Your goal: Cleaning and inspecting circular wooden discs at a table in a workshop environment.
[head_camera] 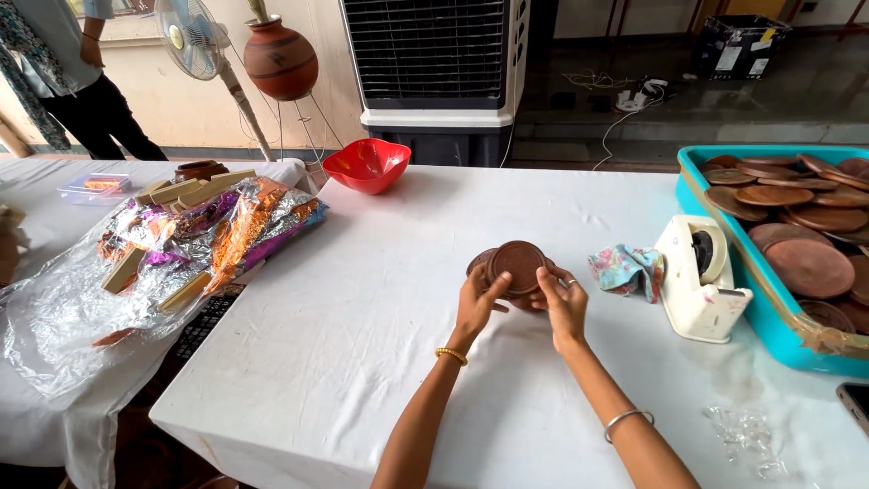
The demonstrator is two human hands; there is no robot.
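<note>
Both my hands hold a small stack of round brown clay lids (pixel 516 266) just above the white table (pixel 380 344), near its middle. My left hand (pixel 477 303) grips the stack's left edge, thumb across the front. My right hand (pixel 563 303) grips the right edge; a ring shows on one finger. The top disc is tilted toward me and shows concentric grooves. Another disc peeks out behind it on the left.
A cream tape dispenser (pixel 697 276) and a crumpled floral cloth (pixel 625 268) lie to the right. A turquoise tray (pixel 769 317) of several brown discs sits at the right edge. A red bowl (pixel 367 165) stands at the back, foil wrap with wooden sticks (pixel 195 235) at left. A person (pixel 63 72) stands far left.
</note>
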